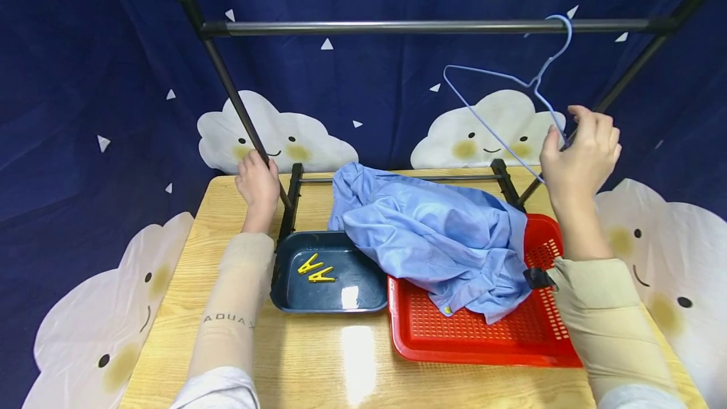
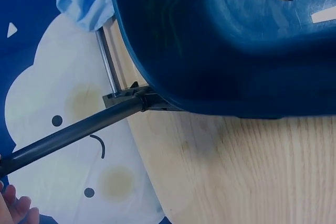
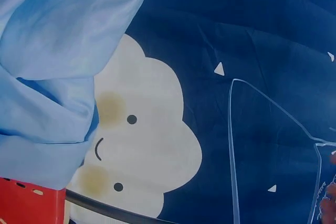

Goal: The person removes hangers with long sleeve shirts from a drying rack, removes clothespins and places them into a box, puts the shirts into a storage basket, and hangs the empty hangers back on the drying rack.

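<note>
Far left: dark blue fabric backdrop (image 1: 397, 84) with white smiling clouds, runs behind everything. Left arm in a beige sleeve (image 1: 230, 302) with lettering on it. Left grip (image 1: 258, 185) is on the black metal left post (image 1: 224, 74) of the rack, grasping it, post between thumb and fingers; only some fingertips show in the left wrist view. Post slants down to the rack's foot on the light wood bench (image 1: 318, 365).

Next, dark blue plastic tray (image 1: 341, 302), near the left foot, two yellow plastic clips (image 1: 321, 276) lying inside. Light blue crumpled cloth garment (image 1: 431, 226) covers the tray's back right corner and drops into the red perforated plastic basket (image 1: 483, 355) just beside. Small yellow bit (image 1: 448, 310) at the garment's lower edge, too small to tell what.

Above, grey metal rail (image 1: 386, 28) spans the rack; pale blue wire hanger (image 1: 536, 82) hooked over it near the right end, tilted, its lower bar sloping down to the right. Right grip (image 1: 587, 156) is on the hanger's right side, grasping it, wire running between thumb and fingers. Black right post (image 1: 632, 71) passes behind that hand.
</note>
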A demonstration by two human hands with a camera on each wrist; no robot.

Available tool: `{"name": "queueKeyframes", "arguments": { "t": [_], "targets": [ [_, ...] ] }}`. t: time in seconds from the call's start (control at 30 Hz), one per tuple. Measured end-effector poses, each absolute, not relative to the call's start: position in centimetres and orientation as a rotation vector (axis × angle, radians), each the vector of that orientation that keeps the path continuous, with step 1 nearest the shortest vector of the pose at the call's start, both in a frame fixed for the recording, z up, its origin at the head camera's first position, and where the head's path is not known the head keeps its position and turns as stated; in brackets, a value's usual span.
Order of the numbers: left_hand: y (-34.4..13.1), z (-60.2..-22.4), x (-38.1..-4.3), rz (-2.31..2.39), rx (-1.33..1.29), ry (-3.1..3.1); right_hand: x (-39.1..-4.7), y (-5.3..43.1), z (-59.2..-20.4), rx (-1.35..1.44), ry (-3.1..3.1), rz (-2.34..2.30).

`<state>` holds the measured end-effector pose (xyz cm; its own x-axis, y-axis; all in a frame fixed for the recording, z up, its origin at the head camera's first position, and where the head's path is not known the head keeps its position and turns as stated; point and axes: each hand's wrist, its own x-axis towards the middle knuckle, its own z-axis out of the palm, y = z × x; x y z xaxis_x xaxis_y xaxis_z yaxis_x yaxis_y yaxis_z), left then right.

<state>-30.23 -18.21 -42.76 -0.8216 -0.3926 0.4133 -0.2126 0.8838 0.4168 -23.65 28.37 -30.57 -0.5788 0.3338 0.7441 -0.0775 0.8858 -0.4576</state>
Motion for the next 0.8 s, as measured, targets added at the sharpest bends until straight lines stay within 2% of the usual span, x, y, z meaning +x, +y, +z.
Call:
{"name": "queueKeyframes", "arguments": {
  "t": [0.2,0.33,0.57,0.8],
  "targets": [
    [-17.4,-42.9,-30.0,-0.56,0.554,-2.452,-23.0,27.5,-31.2,0.017,-2.043,0.565],
    [-15.7,-42.8,-29.8,-0.617,0.492,-2.342,-22.8,26.6,-32.5,0.15,-2.053,0.552],
    [-11.3,-42.7,-29.1,-0.684,0.107,-2.415,-23.3,25.7,-35.8,0.372,-2.286,0.518],
    [-6.8,-42.9,-27.7,-0.647,-0.29,-2.659,-24.2,26.6,-38.8,0.379,-2.801,0.395]
  ]
}}
